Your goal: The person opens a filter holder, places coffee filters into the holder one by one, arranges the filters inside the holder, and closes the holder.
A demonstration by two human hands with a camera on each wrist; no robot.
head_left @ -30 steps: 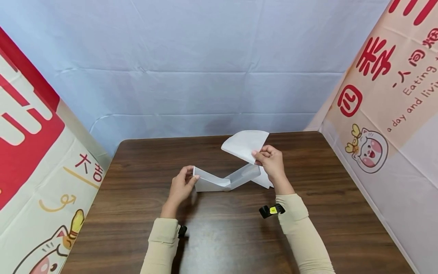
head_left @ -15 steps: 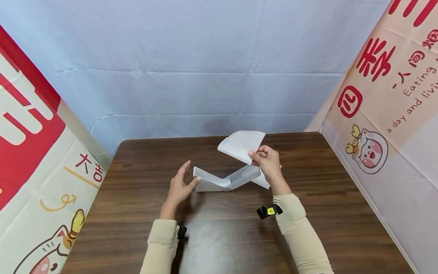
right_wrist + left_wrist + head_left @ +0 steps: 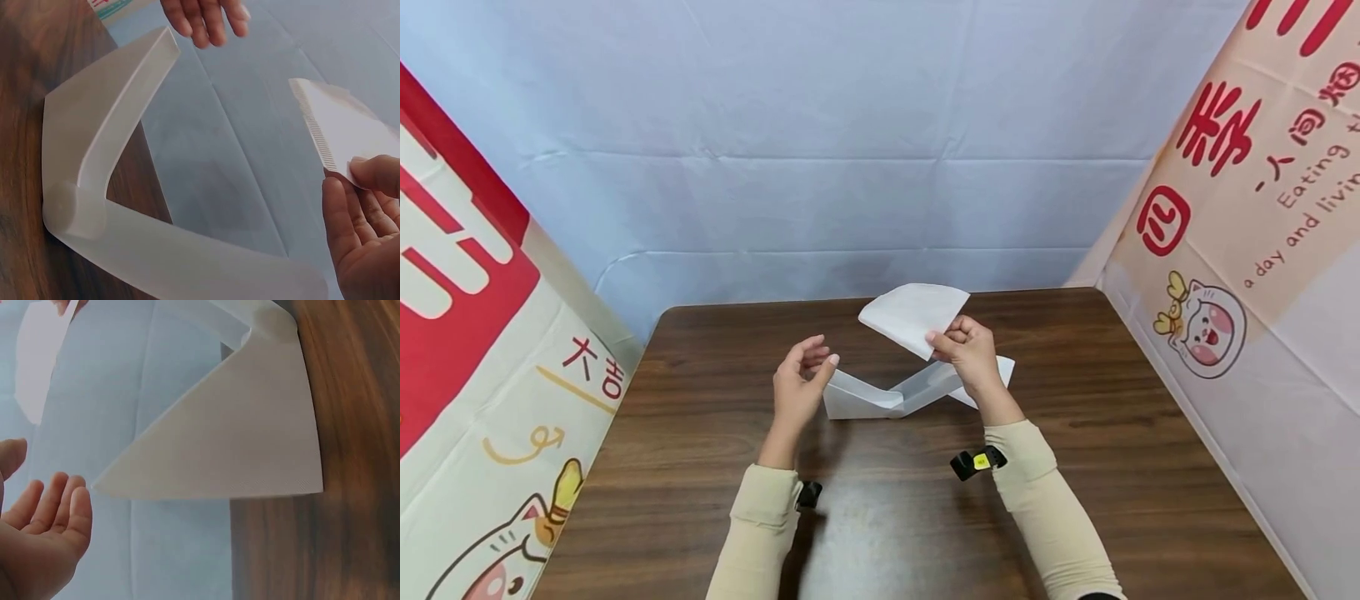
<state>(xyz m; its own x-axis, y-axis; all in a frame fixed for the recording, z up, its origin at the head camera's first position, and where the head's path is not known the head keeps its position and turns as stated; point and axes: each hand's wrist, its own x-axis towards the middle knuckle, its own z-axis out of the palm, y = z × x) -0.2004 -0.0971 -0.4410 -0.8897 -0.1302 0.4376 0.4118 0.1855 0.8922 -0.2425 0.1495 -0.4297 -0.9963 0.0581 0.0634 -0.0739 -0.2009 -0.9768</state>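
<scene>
My right hand [image 3: 972,358] pinches a white cone-shaped paper coffee filter [image 3: 913,317] between thumb and fingers, raised above the table. The right wrist view shows the crimped seam along one edge of this coffee filter [image 3: 340,122]. Below it, a V-shaped whitish holder [image 3: 861,400] with thin walls stands on the table. My left hand [image 3: 797,392] is beside the holder's left tip, fingers loosely bent and holding nothing. In the left wrist view a small gap separates its fingertips [image 3: 78,494] from the holder's pointed corner.
Another white sheet-like piece [image 3: 1004,367] lies behind the holder's right arm, partly hidden by my right hand and wrist. The brown wooden table [image 3: 700,467] meets a pale cloth backdrop [image 3: 850,200] at the back. Printed cloths hang on both sides.
My left hand has let go of the holder's left end and lifted slightly. My right hand has carried the coffee filter a little to the left. The holder stays in place.
</scene>
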